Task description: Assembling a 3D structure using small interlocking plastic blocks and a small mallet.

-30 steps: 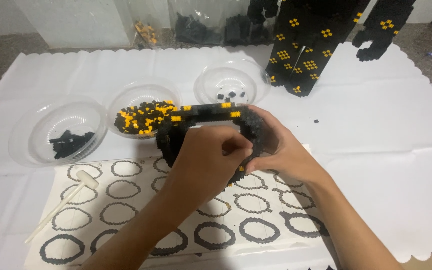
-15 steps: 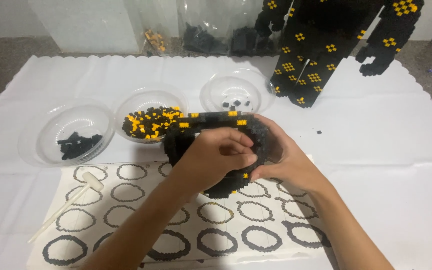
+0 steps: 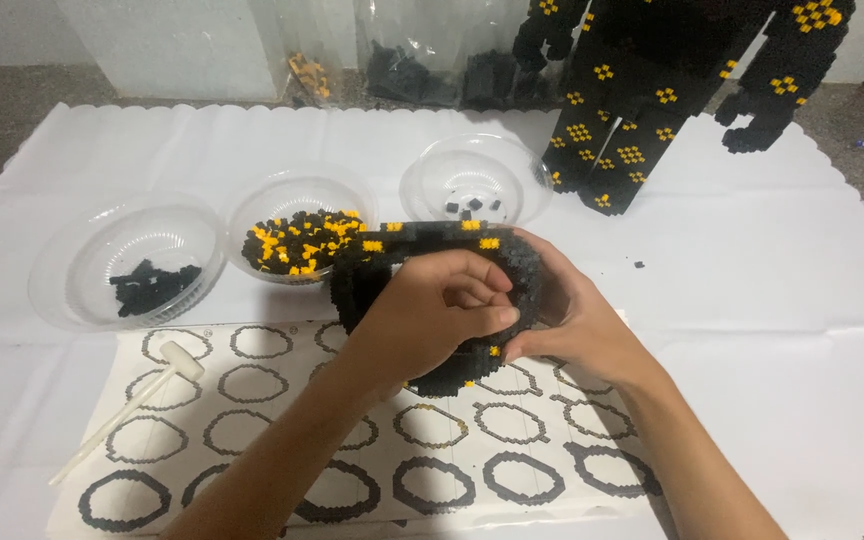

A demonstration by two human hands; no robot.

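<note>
Both hands on one workpiece: hollow ring-shaped block shell [image 3: 422, 250], black with yellow studs, held above the printed sheet of ring outlines [image 3: 512, 475] at mid-desk. Left hand [image 3: 432, 320] curled over the near side of the shell, fingers bent inward with thumb and fingertips pinched together at the inner edge; possibly pressing a small piece, too small to confirm. Right hand [image 3: 572, 325] cupped around the right and lower side of the shell, gripping it from outside and steadying it.

Progress, judged from shell: several courses stacked, wall closed into a loop, top open. Appears part-built, not finished; exact layer count not readable.

Supplies behind shell, three clear bowls in a row on white scalloped cover [image 3: 802, 330]: left bowl [image 3: 87, 265] with a few black pieces; middle bowl [image 3: 297, 215] well filled with black and yellow pieces; right bowl [image 3: 477, 180] nearly spent, a handful of black pieces. Stock remaining suggests more building to go.

White plastic mallet [image 3: 127, 405] lying on left part of sheet, apart from both hands. Large finished-looking black-and-yellow block figure [image 3: 652, 90] standing at far right of desk, only legs and arms in view. Single stray piece [image 3: 638, 264] on cover near figure's feet.
</note>
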